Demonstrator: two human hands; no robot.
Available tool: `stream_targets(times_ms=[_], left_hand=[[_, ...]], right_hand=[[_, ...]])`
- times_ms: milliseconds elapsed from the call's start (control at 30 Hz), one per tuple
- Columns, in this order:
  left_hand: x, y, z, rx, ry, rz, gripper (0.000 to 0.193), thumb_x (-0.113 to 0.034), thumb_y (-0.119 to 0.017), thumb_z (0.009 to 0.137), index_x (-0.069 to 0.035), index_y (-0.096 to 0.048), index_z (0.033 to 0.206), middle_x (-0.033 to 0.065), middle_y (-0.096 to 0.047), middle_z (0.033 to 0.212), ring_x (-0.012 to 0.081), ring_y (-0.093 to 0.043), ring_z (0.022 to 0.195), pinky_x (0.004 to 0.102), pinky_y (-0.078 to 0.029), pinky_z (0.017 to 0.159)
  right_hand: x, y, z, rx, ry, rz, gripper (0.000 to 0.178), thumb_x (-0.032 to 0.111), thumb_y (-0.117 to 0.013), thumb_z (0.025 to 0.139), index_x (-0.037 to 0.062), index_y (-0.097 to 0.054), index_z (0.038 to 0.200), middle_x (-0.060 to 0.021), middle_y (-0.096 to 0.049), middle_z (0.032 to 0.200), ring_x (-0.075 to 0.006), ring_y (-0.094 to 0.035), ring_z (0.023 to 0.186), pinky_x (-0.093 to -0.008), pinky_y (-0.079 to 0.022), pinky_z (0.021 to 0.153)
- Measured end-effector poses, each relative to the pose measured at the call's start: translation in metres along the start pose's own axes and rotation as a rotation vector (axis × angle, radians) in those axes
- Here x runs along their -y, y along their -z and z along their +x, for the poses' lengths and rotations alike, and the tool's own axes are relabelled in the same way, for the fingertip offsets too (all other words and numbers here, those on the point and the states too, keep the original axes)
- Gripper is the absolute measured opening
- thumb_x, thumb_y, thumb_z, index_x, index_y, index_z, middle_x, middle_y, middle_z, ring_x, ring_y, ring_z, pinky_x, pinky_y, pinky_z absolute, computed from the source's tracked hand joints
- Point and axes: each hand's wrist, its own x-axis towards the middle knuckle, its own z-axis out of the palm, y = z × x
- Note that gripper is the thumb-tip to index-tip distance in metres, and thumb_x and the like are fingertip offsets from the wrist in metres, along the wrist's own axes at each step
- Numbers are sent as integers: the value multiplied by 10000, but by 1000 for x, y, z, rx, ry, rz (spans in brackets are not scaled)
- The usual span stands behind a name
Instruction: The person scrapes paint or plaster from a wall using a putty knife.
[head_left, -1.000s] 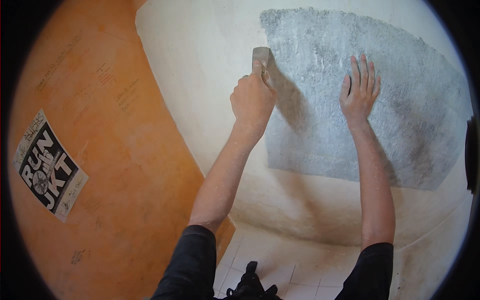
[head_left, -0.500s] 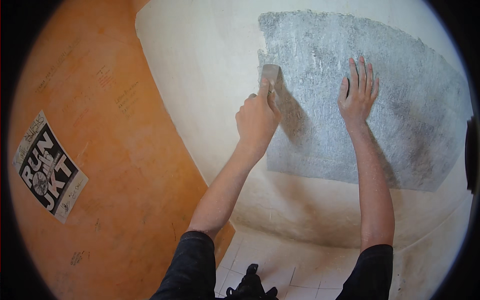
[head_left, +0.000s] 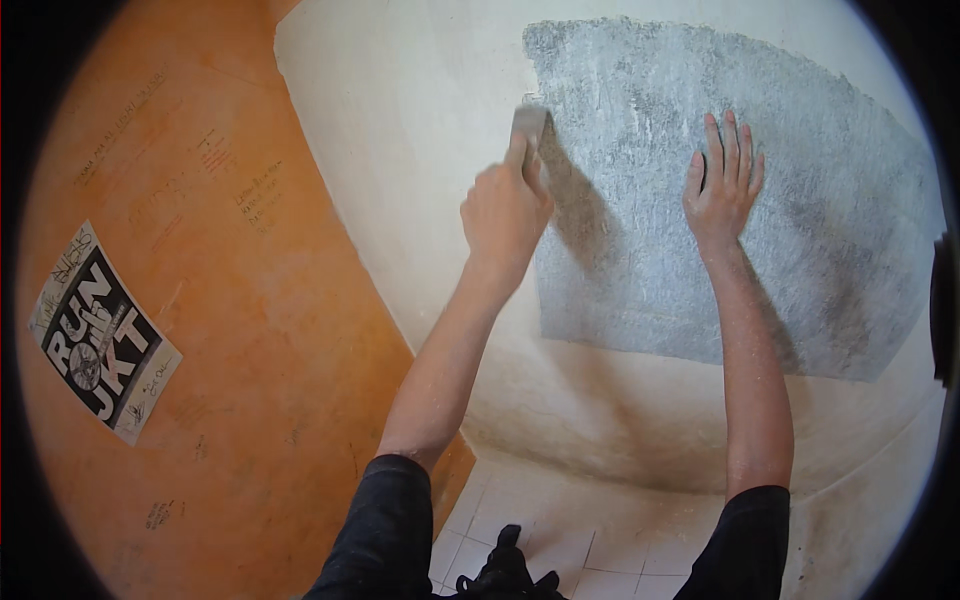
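My left hand (head_left: pixel 503 215) is closed around a scraper (head_left: pixel 529 123), most of its handle hidden in my fist. Its flat grey blade lies at the left edge of a rough grey patch (head_left: pixel 640 200), where the white wall coating (head_left: pixel 420 130) meets bared surface. Thumb or forefinger stretches along the back of the blade; which one I cannot tell. My right hand (head_left: pixel 722 195) lies flat on the grey patch with its fingers spread, holding nothing.
An orange wall (head_left: pixel 250 330) with handwriting meets the white wall in a corner at left. A black-and-white sticker (head_left: pixel 105 335) is on it. White floor tiles (head_left: pixel 560 550) show below, with a black object (head_left: pixel 505 570) at the bottom edge. Something dark (head_left: pixel 942 310) stands at the far right.
My left hand has moved the scraper slightly up and to the left along the patch's edge. My right hand stays flat on the wall. The whole view has shifted slightly.
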Motion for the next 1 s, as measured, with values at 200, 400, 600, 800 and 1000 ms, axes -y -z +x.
stream_targets(times_ms=[200, 400, 600, 800, 1000], left_hand=[[-14, 16, 15, 33, 16, -32, 333, -256, -531, 945, -83, -653, 1202, 220, -693, 874, 414, -670, 824, 476, -532, 751], [-5, 5, -3, 109, -35, 49, 328, -228, -508, 953, -69, -643, 1204, 221, -688, 857, 414, -666, 831, 476, -530, 729], [-8, 7, 3, 34, -27, 95, 323, -230, -502, 955, -70, -643, 1197, 233, -684, 872, 420, -661, 825, 480, -527, 732], [-15, 20, 27, 26, 8, -77, 326, -217, -526, 945, -80, -639, 1218, 221, -688, 855, 407, -668, 817, 477, -526, 722], [-10, 18, 30, 28, -38, -25, 317, -224, -523, 947, -66, -653, 1190, 220, -690, 865, 401, -669, 823, 471, -524, 738]], right_hand=[[2, -2, 3, -30, 0, 33, 479, 300, -478, 977, 193, -446, 1443, -32, -404, 1507, -240, -328, 1409, -492, -183, 1150], [2, -1, 3, -12, -4, 27, 478, 294, -480, 977, 188, -445, 1443, -35, -402, 1509, -245, -321, 1414, -494, -181, 1151], [0, -1, 1, -18, 3, 23, 474, 293, -473, 982, 182, -446, 1442, -40, -402, 1508, -250, -321, 1414, -497, -180, 1154], [7, 3, 7, -23, -10, 8, 461, 291, -467, 985, 175, -463, 1431, -45, -423, 1495, -256, -346, 1400, -492, -191, 1149], [8, 0, 6, -51, -11, 17, 453, 293, -453, 989, 172, -470, 1425, -49, -440, 1483, -260, -361, 1391, -493, -205, 1141]])
